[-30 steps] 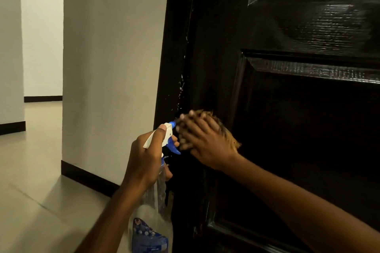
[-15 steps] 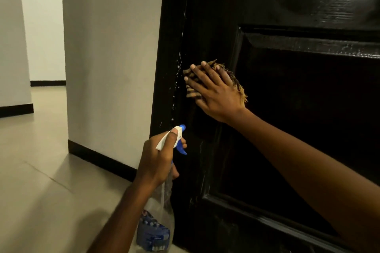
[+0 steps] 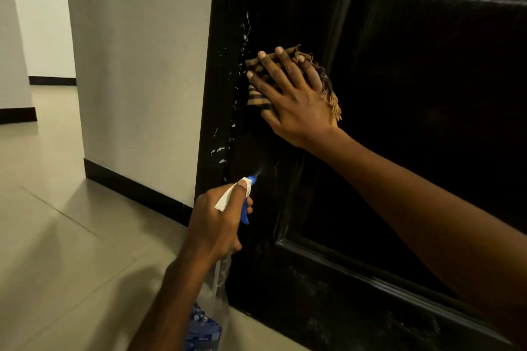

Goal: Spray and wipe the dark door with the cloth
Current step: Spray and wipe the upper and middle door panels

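On the door, at its left stile, right hand presses a checked, fringed cloth flat, fingers spread and straight. Below, left hand grips a clear spray bottle, fingers curled round neck and blue trigger, mist at the nozzle. Blue label: writing unreadable. White flecks mark the door edge; cream wall, dark skirting, pale tiled floor at left

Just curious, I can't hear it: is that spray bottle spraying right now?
Spraying, it seems: a faint mist fans from the spray bottle toward the dark door, with the left hand gripping its trigger.
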